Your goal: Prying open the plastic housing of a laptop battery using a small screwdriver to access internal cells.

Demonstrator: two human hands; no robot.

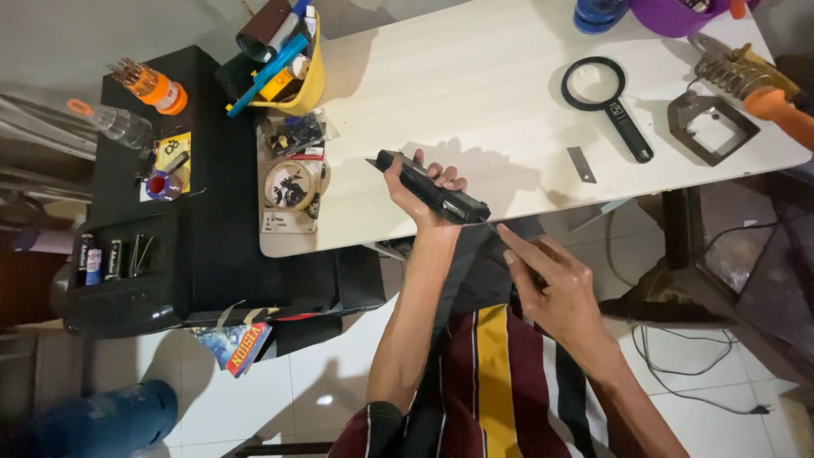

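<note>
White table [475,93] bearing magnifying glass [606,97], blade [582,164], soldering-iron stand [710,123]

Black utility knife [432,188]: long, slim body held aslant over the front edge of the white desk [475,93], pointed tip toward upper left, rear end lower right.

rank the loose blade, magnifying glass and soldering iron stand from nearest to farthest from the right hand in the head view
From the right hand:
1. loose blade, on the table just above the hand
2. magnifying glass, farther up the table, right of centre
3. soldering iron stand, at the far right corner of the table
</note>
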